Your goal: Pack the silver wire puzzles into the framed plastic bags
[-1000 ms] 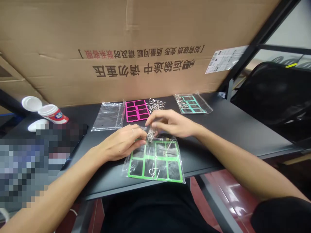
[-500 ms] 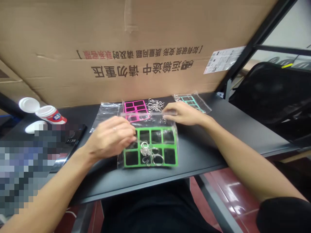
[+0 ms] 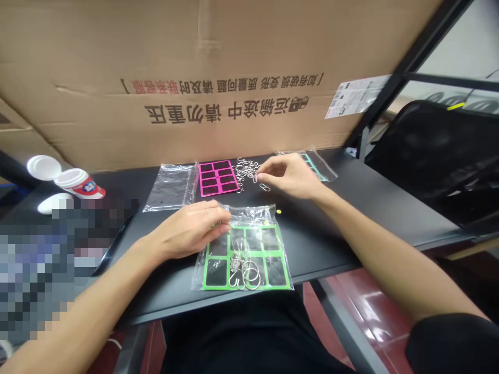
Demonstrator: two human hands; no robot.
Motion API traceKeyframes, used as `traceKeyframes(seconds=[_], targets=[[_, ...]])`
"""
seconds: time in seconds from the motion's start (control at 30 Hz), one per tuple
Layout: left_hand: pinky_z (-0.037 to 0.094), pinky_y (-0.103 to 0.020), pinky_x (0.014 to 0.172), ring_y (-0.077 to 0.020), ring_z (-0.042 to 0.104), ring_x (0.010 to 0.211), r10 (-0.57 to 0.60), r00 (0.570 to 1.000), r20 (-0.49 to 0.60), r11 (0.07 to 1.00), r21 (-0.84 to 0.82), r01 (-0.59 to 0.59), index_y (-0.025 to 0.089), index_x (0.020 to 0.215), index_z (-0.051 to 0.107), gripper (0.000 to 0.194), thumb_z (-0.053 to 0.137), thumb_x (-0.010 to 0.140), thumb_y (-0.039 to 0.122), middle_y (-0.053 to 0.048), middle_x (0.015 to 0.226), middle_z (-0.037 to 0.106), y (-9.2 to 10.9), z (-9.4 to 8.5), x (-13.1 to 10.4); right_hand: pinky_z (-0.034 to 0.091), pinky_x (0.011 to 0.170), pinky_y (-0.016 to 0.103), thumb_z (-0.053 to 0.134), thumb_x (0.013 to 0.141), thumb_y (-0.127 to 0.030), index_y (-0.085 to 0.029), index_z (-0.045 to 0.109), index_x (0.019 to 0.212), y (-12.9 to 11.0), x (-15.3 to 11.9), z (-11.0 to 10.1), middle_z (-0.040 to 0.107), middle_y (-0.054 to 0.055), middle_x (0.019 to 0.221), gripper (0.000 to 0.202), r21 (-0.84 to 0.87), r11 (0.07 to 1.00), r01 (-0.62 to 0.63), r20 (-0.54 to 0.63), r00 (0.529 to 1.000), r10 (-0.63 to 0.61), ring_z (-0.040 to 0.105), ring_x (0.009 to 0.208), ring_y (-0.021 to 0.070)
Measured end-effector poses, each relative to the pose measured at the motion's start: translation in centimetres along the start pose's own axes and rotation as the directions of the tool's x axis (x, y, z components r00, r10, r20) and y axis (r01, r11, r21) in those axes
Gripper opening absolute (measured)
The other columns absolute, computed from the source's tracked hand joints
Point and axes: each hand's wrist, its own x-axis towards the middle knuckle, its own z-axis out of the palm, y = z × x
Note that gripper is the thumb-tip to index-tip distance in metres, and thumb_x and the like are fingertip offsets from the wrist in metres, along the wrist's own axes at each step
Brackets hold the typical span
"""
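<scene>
Clear bag (image 3: 262, 214) at the front edge of the desk (image 3: 343, 223), lying flat with its mouth toward the cardboard panel (image 3: 234, 41). Within it lies a green-framed sheet (image 3: 246, 254) with dark rectangular windows; metal rings and hooks (image 3: 251, 275) are gathered over the sheet's lower middle. The left hand (image 3: 195, 228) rests at the bag's upper left corner, its fingers pinching the plastic there. The right hand (image 3: 292, 176) reaches over the right side of a heap of wire hooks (image 3: 246, 169), thumb and forefinger drawn close together beside one hook; whether they grip it cannot be told. A single clip (image 3: 265, 187) lies just below these fingertips, apart from the heap.

Left of the heap, and next to it, is a pink-framed sheet (image 3: 218, 177); farther left lies a flat plastic bag (image 3: 169, 189). A turquoise-framed sheet (image 3: 312, 167) in clear plastic lies near the back edge, partly hidden by the right hand. A small yellow dot (image 3: 278, 211) shows just beyond the clear bag's upper right corner. Toward the back left corner, a red and white tub (image 3: 88, 187) lies tilted near two white round pieces (image 3: 44, 168).
</scene>
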Motion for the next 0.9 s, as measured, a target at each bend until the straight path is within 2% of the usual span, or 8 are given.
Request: traceKeyframes(seconds=[0.1, 0.2, 0.23, 0.3, 0.4, 0.47, 0.63, 0.9], targets=[[0.055, -0.030, 0.080, -0.0175, 0.066, 0.086, -0.006, 1.000, 0.000, 1.000, 0.006, 0.006, 0.021, 0.117, 0.060, 0.013, 0.049, 0.117, 0.027, -0.003, 0.099, 0.068, 0.0, 0.0, -0.1, 0.060, 0.078, 0.036, 0.084, 0.091, -0.041, -0.019, 0.085, 0.095, -1.9, -0.6, 0.8, 0.084, 0.007, 0.093, 0.022, 0.140, 0.988, 0.060, 0.160, 0.984, -0.083, 0.077, 0.083, 0.0217], [0.055, -0.029, 0.078, -0.0176, 0.066, 0.085, -0.013, 1.000, -0.009, 1.000, 0.020, 0.013, 0.021, 0.117, 0.061, 0.013, 0.050, 0.116, 0.028, -0.003, 0.098, 0.068, 0.0, 0.1, 0.0, 0.059, 0.079, 0.034, 0.077, 0.098, -0.047, -0.019, 0.086, 0.095, -3.0, -1.0, 1.0, 0.084, 0.007, 0.095, 0.030, 0.209, 0.974, 0.087, 0.456, 0.872, -0.176, 0.077, 0.086, 0.0212], [0.055, -0.029, 0.078, -0.0177, 0.067, 0.086, -0.016, 1.000, -0.010, 1.000, 0.022, 0.016, 0.021, 0.117, 0.061, 0.013, 0.050, 0.116, 0.028, -0.003, 0.099, 0.068, -0.1, 0.1, 0.0, 0.059, 0.079, 0.034, 0.074, 0.100, -0.049, -0.019, 0.085, 0.094, -2.9, -1.0, 0.9, 0.084, 0.007, 0.095, 0.033, 0.208, 0.974, 0.091, 0.469, 0.865, -0.181, 0.076, 0.086, 0.0211], [0.056, -0.029, 0.079, -0.0179, 0.068, 0.087, -0.018, 1.000, -0.008, 1.000, 0.023, 0.018, 0.021, 0.116, 0.062, 0.013, 0.051, 0.116, 0.028, -0.004, 0.099, 0.069, -0.1, 0.1, 0.1, 0.057, 0.079, 0.034, 0.069, 0.104, -0.049, -0.018, 0.084, 0.094, -2.0, -0.7, 0.2, 0.084, 0.007, 0.094, 0.035, 0.132, 0.985, 0.113, 0.369, 0.917, -0.155, 0.075, 0.085, 0.0207], [0.057, -0.030, 0.078, -0.0178, 0.069, 0.086, 0.023, 1.000, -0.020, 0.999, 0.038, -0.022, 0.020, 0.115, 0.063, 0.013, 0.052, 0.115, 0.025, -0.004, 0.098, 0.071, -0.1, -0.3, 0.1, 0.054, 0.079, 0.036, 0.067, 0.103, -0.039, -0.019, 0.083, 0.100, 0.3, 0.0, -1.2, 0.083, 0.006, 0.092, 0.026, -0.203, 0.971, 0.126, 0.195, 0.977, -0.086, 0.073, 0.081, 0.0213], [0.058, -0.031, 0.080, -0.0183, 0.070, 0.087, 0.114, 0.991, -0.077, 0.990, 0.095, -0.106, 0.020, 0.112, 0.064, 0.009, 0.055, 0.113, 0.022, -0.004, 0.097, 0.073, -0.1, -0.9, 0.1, 0.053, 0.080, 0.037, 0.068, 0.101, -0.033, -0.018, 0.082, 0.105, 1.6, 0.4, -2.0, 0.083, 0.008, 0.095, 0.021, -0.401, 0.909, 0.111, 0.181, 0.983, -0.039, 0.073, 0.083, 0.0232], [0.059, -0.035, 0.088, -0.0210, 0.072, 0.096, 0.223, 0.952, -0.209, 0.951, 0.261, -0.165, 0.021, 0.103, 0.067, 0.006, 0.064, 0.107, 0.018, -0.006, 0.104, 0.079, -0.1, -2.0, 0.1, 0.052, 0.079, 0.037, 0.074, 0.099, -0.042, -0.019, 0.080, 0.107, 3.0, 0.6, -2.1, 0.082, 0.011, 0.104, 0.025, -0.534, 0.838, 0.114, 0.298, 0.953, 0.061, 0.073, 0.090, 0.0266], [0.053, -0.028, 0.069, -0.0160, 0.064, 0.074, 0.051, 0.999, -0.013, 0.994, 0.100, -0.050, 0.021, 0.112, 0.060, 0.014, 0.049, 0.116, 0.028, -0.001, 0.089, 0.067, 0.2, 0.1, 0.2, 0.049, 0.069, 0.032, 0.073, 0.094, -0.031, -0.020, 0.076, 0.097, 3.0, 0.9, -1.7, 0.079, 0.005, 0.087, 0.012, -0.482, 0.870, -0.103, 0.363, 0.880, 0.305, 0.069, 0.074, 0.0196]])
